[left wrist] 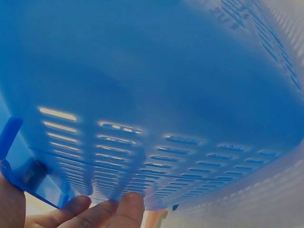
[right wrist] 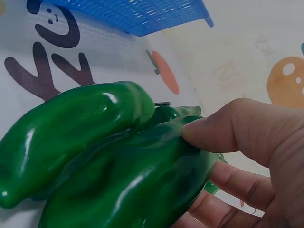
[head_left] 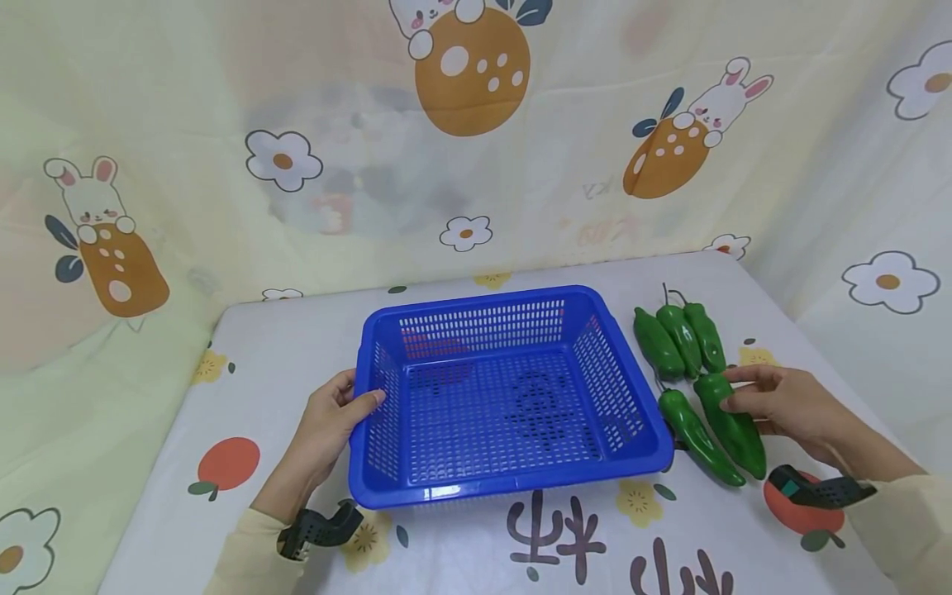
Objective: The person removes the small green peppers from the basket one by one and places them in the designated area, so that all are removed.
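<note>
A blue plastic basket (head_left: pixel 476 487) with slotted walls tilts over the table's middle. My left hand (head_left: pixel 330 421) grips its left rim, thumb inside and fingers beneath the edge; the left wrist view shows those fingertips (left wrist: pixel 130 204) against the slotted wall. At the right, several glossy green peppers lie in a group. My right hand (head_left: pixel 781 405) pinches the nearest right green pepper (head_left: pixel 732 426) between thumb and fingers. Beside it lies another green pepper (head_left: pixel 695 434), also large in the right wrist view. Behind them are more green peppers (head_left: pixel 680 335).
A white printed cloth covers the table (head_left: pixel 283 355), with fruit and flower patterns. A patterned curtain (head_left: pixel 357 107) hangs behind and at both sides. Both wrists wear black straps (head_left: pixel 316 529).
</note>
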A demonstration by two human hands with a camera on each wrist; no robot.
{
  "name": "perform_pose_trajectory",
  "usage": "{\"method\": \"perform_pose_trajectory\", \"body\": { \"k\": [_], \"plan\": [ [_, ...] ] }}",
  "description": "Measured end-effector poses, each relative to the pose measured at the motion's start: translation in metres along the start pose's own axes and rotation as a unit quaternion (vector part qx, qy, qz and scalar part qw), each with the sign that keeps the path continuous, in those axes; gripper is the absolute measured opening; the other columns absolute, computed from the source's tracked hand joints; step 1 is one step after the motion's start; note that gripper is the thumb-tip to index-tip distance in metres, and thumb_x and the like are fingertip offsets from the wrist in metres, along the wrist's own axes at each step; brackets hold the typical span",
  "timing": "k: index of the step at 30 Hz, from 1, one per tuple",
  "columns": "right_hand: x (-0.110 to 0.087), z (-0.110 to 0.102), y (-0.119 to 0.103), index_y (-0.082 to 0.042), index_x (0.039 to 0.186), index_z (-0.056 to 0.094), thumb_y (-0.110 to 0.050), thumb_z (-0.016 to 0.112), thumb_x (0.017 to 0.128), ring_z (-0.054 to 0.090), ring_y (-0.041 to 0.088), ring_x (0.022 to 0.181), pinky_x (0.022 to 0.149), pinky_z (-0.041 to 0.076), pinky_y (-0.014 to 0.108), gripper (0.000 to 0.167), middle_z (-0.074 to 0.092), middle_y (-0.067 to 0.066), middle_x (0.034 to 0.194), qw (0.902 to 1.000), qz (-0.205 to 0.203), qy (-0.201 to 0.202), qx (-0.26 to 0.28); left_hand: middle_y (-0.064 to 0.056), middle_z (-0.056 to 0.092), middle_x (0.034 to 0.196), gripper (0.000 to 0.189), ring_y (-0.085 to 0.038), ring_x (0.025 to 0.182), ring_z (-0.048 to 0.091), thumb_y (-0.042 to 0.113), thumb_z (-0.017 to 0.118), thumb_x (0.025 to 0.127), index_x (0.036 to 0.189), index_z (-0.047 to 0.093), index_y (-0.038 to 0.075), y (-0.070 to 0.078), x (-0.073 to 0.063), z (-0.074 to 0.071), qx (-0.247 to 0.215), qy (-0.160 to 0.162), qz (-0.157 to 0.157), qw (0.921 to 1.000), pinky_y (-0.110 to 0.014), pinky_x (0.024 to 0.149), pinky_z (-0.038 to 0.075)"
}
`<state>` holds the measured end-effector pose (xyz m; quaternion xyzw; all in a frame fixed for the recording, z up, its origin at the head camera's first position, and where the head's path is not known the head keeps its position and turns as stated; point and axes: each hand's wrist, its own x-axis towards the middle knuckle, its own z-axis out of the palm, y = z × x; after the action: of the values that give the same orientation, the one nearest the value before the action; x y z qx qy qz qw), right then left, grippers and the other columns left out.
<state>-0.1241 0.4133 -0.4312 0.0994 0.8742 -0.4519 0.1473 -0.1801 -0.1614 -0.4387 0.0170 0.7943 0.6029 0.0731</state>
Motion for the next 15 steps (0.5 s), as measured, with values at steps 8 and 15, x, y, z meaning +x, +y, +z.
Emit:
{"method": "perform_pose_trajectory", "body": {
  "k": [8,15],
  "plan": [
    [0.0023,0.0035,0.0019,0.015,0.148,0.038,-0.022,0.068,0.101,0.070,0.019,0.097,0.080,0.063,0.033,0.067,0.071,0.015,0.119,0.9999,0.014,-0.002,-0.009,-0.022,0.069,0.125,0.047,-0.027,0.105,0.071,0.020,0.066,0.103,0.143,0.053,-0.001,0.0013,0.0001,-0.0003,-0.007,-0.001,-0.004,1.0000,-0.036,0.089,0.062],
    [0.0041,0.0048,0.0051,0.015,0.146,0.040,-0.022,0.068,0.101,0.070,0.021,0.098,0.081,0.064,0.037,0.064,0.071,0.017,0.119,0.9998,0.015,-0.003,-0.014,-0.022,0.069,0.125,0.048,-0.027,0.105,0.071,0.020,0.066,0.103,0.143,0.053,-0.001,0.0019,0.0000,-0.0001,-0.004,-0.001,-0.004,1.0000,-0.038,0.090,0.062]
  ]
}}
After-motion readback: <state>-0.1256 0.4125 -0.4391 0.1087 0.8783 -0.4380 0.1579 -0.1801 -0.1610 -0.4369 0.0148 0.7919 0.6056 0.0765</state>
